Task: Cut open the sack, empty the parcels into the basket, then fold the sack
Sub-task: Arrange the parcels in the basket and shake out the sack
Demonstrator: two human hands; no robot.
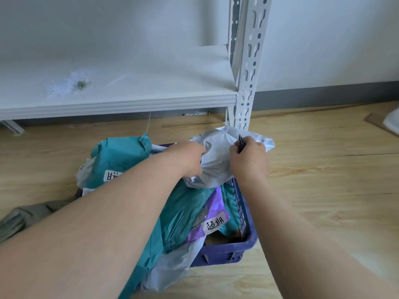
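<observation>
White metal shelf [121, 98] stands on wooden floor [323, 169].

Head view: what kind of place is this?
Probably a parcel sorting or storage room. White slotted metal shelving stands on a wood-look floor, and a blue basket holds courier mailer parcels with handwritten labels.

Wooden floor [323, 180] carries the purple basket [224, 253].
</observation>
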